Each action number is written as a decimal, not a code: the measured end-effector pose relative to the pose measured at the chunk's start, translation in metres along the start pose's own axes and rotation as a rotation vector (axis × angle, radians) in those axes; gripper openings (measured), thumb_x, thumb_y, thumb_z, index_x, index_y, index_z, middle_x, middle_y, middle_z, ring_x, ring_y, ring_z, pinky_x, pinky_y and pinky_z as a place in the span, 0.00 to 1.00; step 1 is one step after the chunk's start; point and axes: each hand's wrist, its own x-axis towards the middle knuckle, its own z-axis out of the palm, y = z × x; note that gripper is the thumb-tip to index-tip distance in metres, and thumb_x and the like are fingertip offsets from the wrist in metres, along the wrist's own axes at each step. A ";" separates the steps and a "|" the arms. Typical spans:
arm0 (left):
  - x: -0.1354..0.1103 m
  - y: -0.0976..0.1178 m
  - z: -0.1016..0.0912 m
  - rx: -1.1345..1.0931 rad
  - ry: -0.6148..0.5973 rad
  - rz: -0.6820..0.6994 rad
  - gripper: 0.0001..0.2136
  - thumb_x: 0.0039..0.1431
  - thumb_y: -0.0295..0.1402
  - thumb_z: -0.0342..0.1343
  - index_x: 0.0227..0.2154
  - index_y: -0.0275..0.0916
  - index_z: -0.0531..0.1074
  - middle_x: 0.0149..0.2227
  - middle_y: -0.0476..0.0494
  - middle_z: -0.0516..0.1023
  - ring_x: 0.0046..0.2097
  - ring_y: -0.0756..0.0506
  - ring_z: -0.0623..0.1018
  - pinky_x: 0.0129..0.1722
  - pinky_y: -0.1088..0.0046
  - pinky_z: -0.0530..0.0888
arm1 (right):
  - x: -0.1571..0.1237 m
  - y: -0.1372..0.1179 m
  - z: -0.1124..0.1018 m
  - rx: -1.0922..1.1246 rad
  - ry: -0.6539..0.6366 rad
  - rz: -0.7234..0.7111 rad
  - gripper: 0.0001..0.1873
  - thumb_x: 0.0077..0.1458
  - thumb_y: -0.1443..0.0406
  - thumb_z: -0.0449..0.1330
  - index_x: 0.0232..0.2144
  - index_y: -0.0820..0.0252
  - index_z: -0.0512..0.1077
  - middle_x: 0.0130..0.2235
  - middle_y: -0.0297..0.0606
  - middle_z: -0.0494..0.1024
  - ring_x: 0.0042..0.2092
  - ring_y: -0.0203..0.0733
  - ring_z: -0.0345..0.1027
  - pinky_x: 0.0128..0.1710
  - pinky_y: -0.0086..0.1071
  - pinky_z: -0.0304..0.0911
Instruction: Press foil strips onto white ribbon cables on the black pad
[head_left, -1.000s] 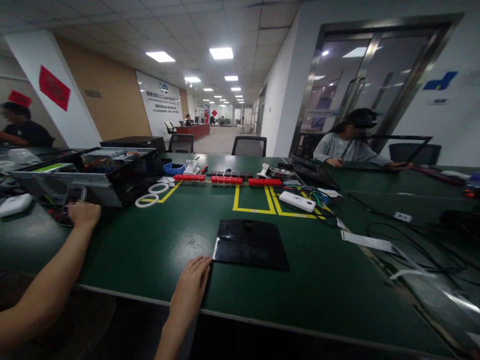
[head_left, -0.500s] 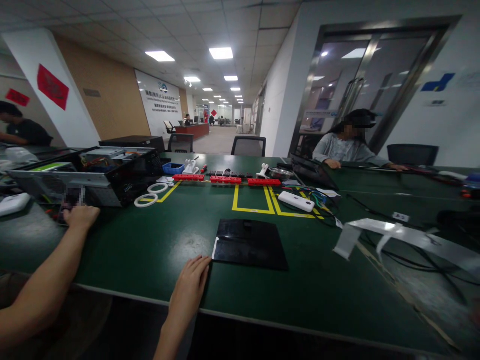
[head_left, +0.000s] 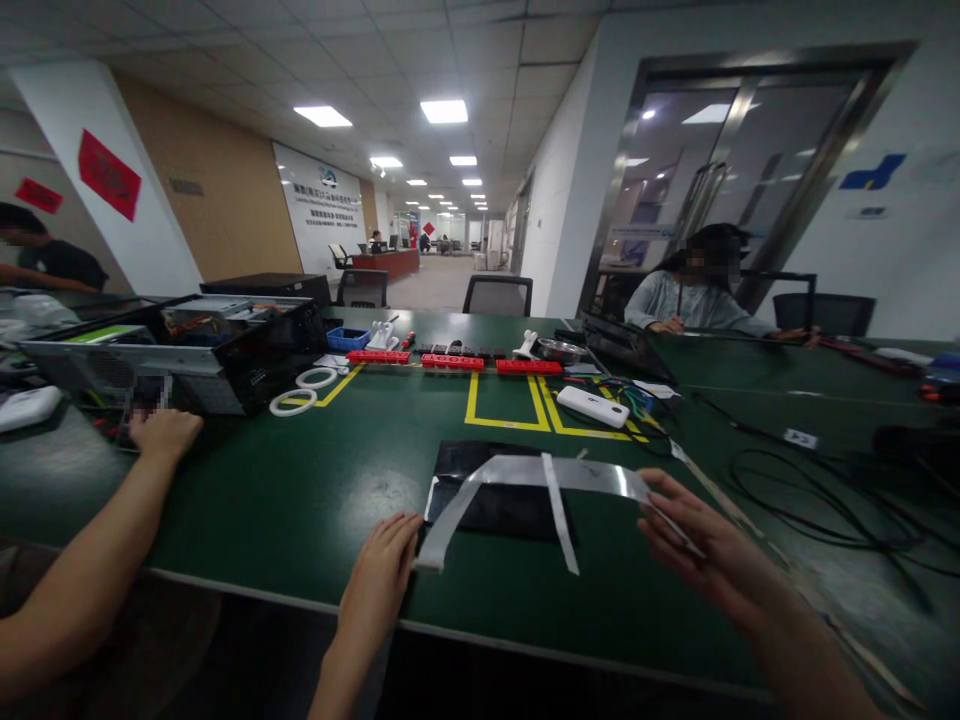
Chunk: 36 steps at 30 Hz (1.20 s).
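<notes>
My right hand grips one end of a long silvery flat strip with a narrower pale branch hanging from it. The strip arches over a thin black panel and its far end comes down near my left hand. That hand lies on the table by the panel's left edge, fingers stretched out; whether it touches the panel I cannot tell. The panel lies flat on the green table, partly covered by the strip, with a small white mark at its left edge.
At left, another person's hand holds a blurred dark object by an open computer case. Red trays, white rings, a white oblong device and black cables lie around. A co-worker sits across.
My right hand has come into view, and the silvery strip has moved left from the right side of the table to above the black panel. My left hand stays where it was.
</notes>
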 end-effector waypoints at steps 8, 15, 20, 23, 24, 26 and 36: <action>0.001 0.000 0.000 -0.010 -0.009 -0.019 0.15 0.62 0.28 0.43 0.47 0.42 0.70 0.49 0.45 0.76 0.53 0.43 0.72 0.55 0.57 0.66 | 0.060 0.062 -0.006 -0.164 -0.222 0.137 0.21 0.47 0.56 0.63 0.40 0.56 0.60 0.18 0.23 0.61 0.16 0.26 0.52 0.11 0.17 0.44; 0.001 0.000 0.000 -0.025 0.006 -0.005 0.14 0.63 0.29 0.43 0.47 0.41 0.70 0.49 0.44 0.76 0.53 0.43 0.72 0.55 0.56 0.65 | 0.065 0.074 0.001 -0.386 -0.203 0.088 0.22 0.50 0.54 0.58 0.43 0.57 0.58 0.19 0.24 0.64 0.15 0.26 0.54 0.10 0.17 0.45; 0.003 -0.002 0.001 -0.062 0.048 0.009 0.14 0.62 0.28 0.44 0.46 0.41 0.71 0.47 0.43 0.76 0.51 0.44 0.74 0.52 0.60 0.70 | 0.066 0.075 0.003 -0.501 -0.191 0.037 0.21 0.51 0.53 0.55 0.43 0.59 0.59 0.20 0.24 0.64 0.15 0.26 0.55 0.10 0.17 0.47; 0.006 -0.001 0.000 -0.035 0.069 0.018 0.14 0.62 0.27 0.43 0.46 0.40 0.71 0.47 0.41 0.77 0.50 0.43 0.74 0.52 0.59 0.70 | 0.069 0.079 0.003 -0.566 -0.183 0.005 0.21 0.51 0.53 0.54 0.43 0.59 0.59 0.20 0.24 0.64 0.14 0.27 0.55 0.10 0.18 0.48; 0.008 0.001 -0.001 -0.013 0.076 0.024 0.14 0.62 0.27 0.43 0.46 0.39 0.71 0.47 0.41 0.77 0.50 0.43 0.74 0.52 0.57 0.69 | 0.070 0.080 0.003 -0.590 -0.179 -0.005 0.21 0.51 0.53 0.54 0.43 0.60 0.59 0.20 0.24 0.64 0.14 0.27 0.56 0.10 0.18 0.48; 0.013 0.009 -0.002 0.041 0.087 0.045 0.15 0.62 0.27 0.43 0.46 0.38 0.71 0.47 0.40 0.77 0.51 0.42 0.74 0.53 0.53 0.68 | 0.072 0.083 0.002 -0.636 -0.174 -0.026 0.21 0.52 0.52 0.53 0.43 0.60 0.60 0.20 0.25 0.65 0.14 0.28 0.56 0.10 0.19 0.48; 0.042 0.083 0.012 0.224 -0.117 0.243 0.22 0.63 0.40 0.46 0.56 0.36 0.60 0.57 0.38 0.67 0.60 0.38 0.63 0.58 0.47 0.57 | 0.073 0.085 0.001 -0.717 -0.151 -0.077 0.22 0.52 0.52 0.51 0.42 0.62 0.61 0.20 0.26 0.67 0.14 0.29 0.58 0.10 0.20 0.48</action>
